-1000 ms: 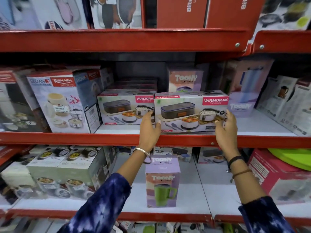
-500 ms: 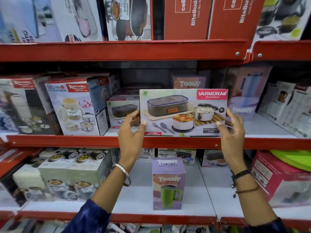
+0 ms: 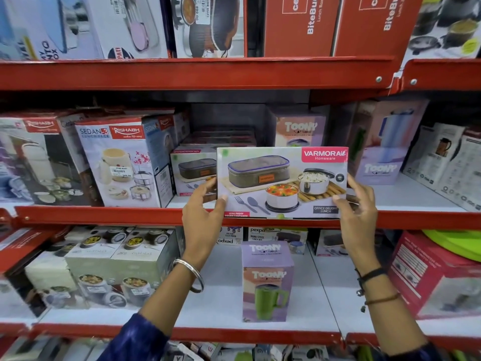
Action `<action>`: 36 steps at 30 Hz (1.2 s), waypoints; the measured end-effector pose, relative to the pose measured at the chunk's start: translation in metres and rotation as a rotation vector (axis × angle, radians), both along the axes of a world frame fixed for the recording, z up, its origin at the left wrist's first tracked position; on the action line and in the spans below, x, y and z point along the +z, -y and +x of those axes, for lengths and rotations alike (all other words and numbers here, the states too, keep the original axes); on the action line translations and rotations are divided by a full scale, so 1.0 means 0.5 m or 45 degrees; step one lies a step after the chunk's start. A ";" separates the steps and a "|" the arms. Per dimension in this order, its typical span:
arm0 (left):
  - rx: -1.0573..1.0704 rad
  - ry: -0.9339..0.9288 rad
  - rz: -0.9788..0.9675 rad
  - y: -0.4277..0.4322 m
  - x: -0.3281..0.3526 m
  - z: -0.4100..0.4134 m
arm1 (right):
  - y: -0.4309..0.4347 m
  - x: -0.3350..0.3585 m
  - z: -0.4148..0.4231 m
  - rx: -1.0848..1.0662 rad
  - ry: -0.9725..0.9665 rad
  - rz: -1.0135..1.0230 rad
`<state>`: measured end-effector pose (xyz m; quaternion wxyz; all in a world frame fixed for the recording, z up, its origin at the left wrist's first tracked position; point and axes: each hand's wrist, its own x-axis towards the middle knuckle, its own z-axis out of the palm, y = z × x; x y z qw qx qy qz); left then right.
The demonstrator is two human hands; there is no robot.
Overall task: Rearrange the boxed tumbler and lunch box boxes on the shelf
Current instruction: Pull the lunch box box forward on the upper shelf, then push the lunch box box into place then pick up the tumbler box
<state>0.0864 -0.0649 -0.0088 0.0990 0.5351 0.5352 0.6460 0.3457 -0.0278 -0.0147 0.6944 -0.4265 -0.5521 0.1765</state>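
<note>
I hold a Varmora lunch box box [image 3: 282,182] by its two lower corners, in front of the middle shelf's red edge [image 3: 104,216]. My left hand [image 3: 204,204] grips its left side and my right hand [image 3: 358,204] its right side. Behind it a second Varmora box [image 3: 194,170] lies on the middle shelf. A purple Toony tumbler box [image 3: 300,128] stands at the back of that shelf, a taller one [image 3: 382,144] to the right. Another Toony tumbler box [image 3: 268,281] with a green mug picture stands on the lower shelf.
Rishabh lunch pack boxes [image 3: 122,162] fill the middle shelf's left. Red Cello boxes [image 3: 304,24] sit on the top shelf. White boxes [image 3: 447,160] stand at the far right. Steel container boxes [image 3: 114,261] and a pink box [image 3: 437,277] occupy the lower shelf.
The Varmora box has been lifted off the middle shelf and pulled toward me, tipped so its front faces the camera. Both hands moved with it.
</note>
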 end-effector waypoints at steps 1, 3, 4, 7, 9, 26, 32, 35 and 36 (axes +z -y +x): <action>0.021 -0.016 0.008 -0.003 0.003 -0.003 | -0.005 0.003 -0.007 -0.010 0.015 0.008; 0.076 -0.054 0.023 -0.010 0.012 -0.011 | -0.017 0.010 -0.026 -0.026 0.067 0.013; 0.102 -0.079 0.031 -0.013 0.018 -0.016 | -0.025 0.014 -0.039 -0.021 0.094 0.009; 0.125 -0.167 0.020 -0.028 0.027 -0.038 | -0.053 0.023 -0.085 0.018 0.168 0.007; 0.118 -0.218 -0.008 -0.041 0.026 -0.056 | -0.076 0.023 -0.119 0.044 0.232 0.013; 0.086 -0.579 -0.111 -0.154 -0.076 -0.142 | -0.165 -0.043 -0.253 -0.055 0.908 0.110; 0.157 -0.637 -0.206 -0.170 -0.087 -0.132 | -0.175 -0.034 -0.246 -0.071 1.059 0.066; 0.183 -0.650 -0.238 -0.167 -0.091 -0.128 | -0.171 -0.034 -0.248 -0.076 1.066 0.074; 0.189 -0.649 -0.248 -0.166 -0.091 -0.125 | -0.168 -0.033 -0.249 -0.079 1.072 0.077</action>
